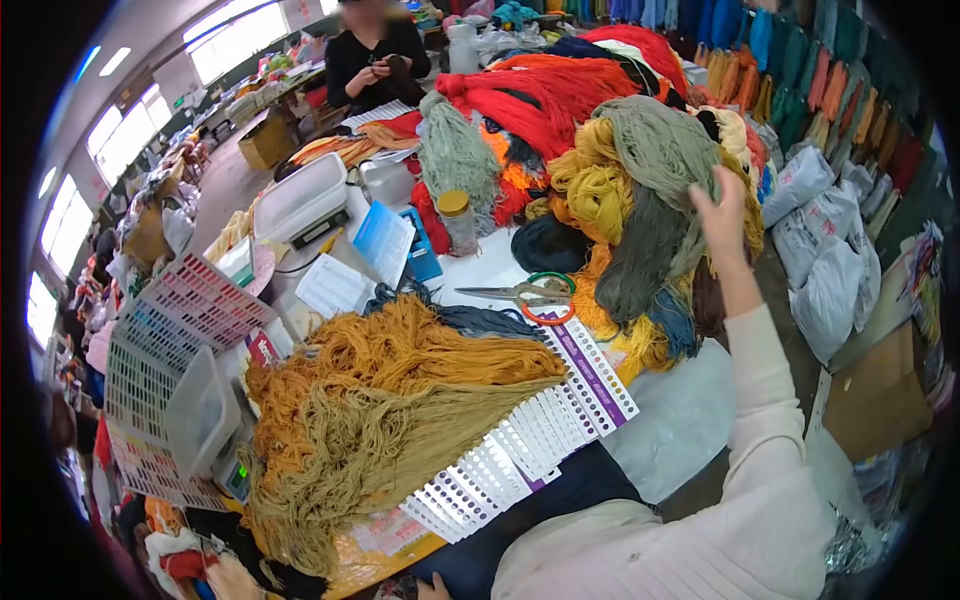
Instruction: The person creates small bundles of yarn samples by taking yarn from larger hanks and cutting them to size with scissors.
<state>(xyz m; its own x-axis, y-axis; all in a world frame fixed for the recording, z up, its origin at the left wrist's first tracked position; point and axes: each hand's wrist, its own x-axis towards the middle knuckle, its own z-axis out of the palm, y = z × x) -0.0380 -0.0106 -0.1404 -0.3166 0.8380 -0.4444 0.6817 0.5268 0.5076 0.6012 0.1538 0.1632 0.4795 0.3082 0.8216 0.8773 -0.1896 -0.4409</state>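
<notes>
My right hand (722,215) is raised at the right of the yarn pile, fingers apart, beside grey-green yarn (660,145); whether it touches the yarn is unclear. My left hand (432,588) shows only in part at the bottom edge, near my lap, and its fingers are mostly hidden. Orange-brown yarn (400,345) and olive yarn (385,430) lie across the near table. Along their right side runs a fan of white and purple shade cards (520,440). Scissors (530,292) with green and orange handles rest between the yarn heaps.
A scale (238,478), a white tray (300,197), a lidded jar (457,222) and papers (335,287) stand on the left and middle. Another person (375,60) sits across the table. White bags (828,265) and hanging yarn (800,60) are at the right.
</notes>
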